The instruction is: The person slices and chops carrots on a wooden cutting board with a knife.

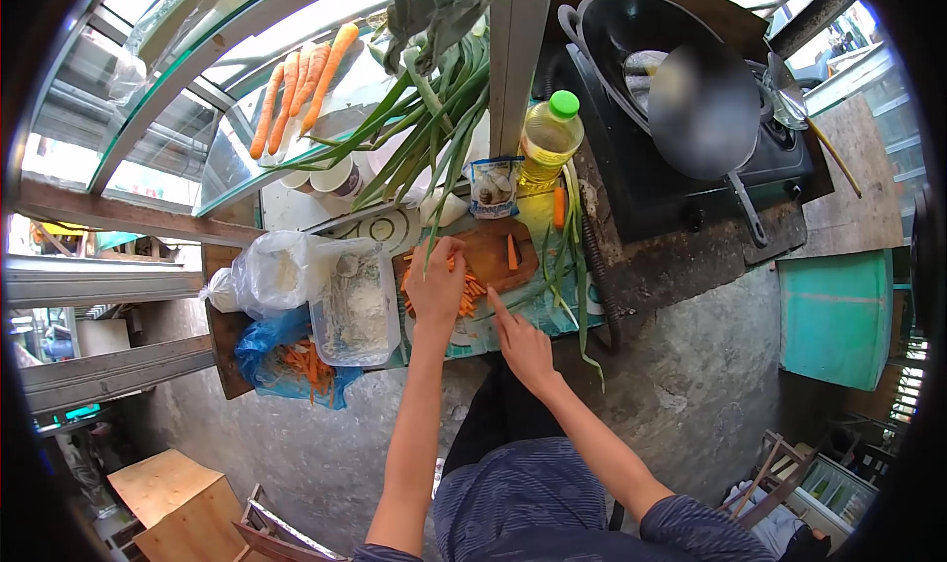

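Observation:
Cut carrot strips (472,288) lie heaped on a brown wooden cutting board (493,250). My left hand (437,284) is over the heap with its fingers bent and drawn together on some strips. To its right is my right hand (525,348), its index finger stretched toward the strips. The other fingers curl under the palm, and anything inside them is hidden. A carrot piece (512,252) rests on the board's right side. Left of my left hand stands a plastic tub (355,306) with white powder in it.
A blue bag (266,350) with carrot peelings sits at the left edge. Spring onions (434,108), whole carrots (326,79), a small packet (494,187) and an oil bottle (548,143) stand behind. On the right, a wok (631,20) is on a black stove (691,202).

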Tool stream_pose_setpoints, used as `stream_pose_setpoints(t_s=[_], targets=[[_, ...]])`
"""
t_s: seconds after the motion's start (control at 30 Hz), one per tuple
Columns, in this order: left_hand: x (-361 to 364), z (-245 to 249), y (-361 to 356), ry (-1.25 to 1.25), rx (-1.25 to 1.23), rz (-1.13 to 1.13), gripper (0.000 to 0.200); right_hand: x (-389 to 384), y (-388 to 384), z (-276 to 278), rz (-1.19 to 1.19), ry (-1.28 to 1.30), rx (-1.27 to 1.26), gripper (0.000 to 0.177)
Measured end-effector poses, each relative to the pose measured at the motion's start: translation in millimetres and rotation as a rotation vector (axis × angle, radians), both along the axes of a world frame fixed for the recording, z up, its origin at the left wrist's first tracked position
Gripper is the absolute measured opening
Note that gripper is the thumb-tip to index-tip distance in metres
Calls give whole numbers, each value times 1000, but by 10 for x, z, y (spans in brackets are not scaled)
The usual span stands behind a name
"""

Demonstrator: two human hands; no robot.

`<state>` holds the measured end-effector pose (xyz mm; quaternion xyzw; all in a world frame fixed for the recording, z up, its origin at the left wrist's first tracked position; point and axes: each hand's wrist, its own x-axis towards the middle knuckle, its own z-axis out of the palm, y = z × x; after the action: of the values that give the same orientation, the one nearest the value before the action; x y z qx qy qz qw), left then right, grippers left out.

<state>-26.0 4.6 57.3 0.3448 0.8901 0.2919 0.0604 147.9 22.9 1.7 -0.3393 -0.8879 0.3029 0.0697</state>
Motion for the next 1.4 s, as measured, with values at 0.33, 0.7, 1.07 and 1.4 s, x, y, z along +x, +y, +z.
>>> stream_pose_setpoints(t_s=[0.33, 0.7, 1.07, 1.4], targets=[[139, -76, 526, -114, -322, -142, 24, 410, 222, 215, -303, 17, -146, 48], [215, -401, 449, -347, -328, -28, 29, 542, 343, 415, -372, 67, -326, 44], [329, -271, 35, -310, -153, 141, 19, 254, 180, 277, -300, 73, -730, 43], [490, -354, 58, -301, -100, 140, 22, 151, 46, 90, -284, 163, -760, 45]])
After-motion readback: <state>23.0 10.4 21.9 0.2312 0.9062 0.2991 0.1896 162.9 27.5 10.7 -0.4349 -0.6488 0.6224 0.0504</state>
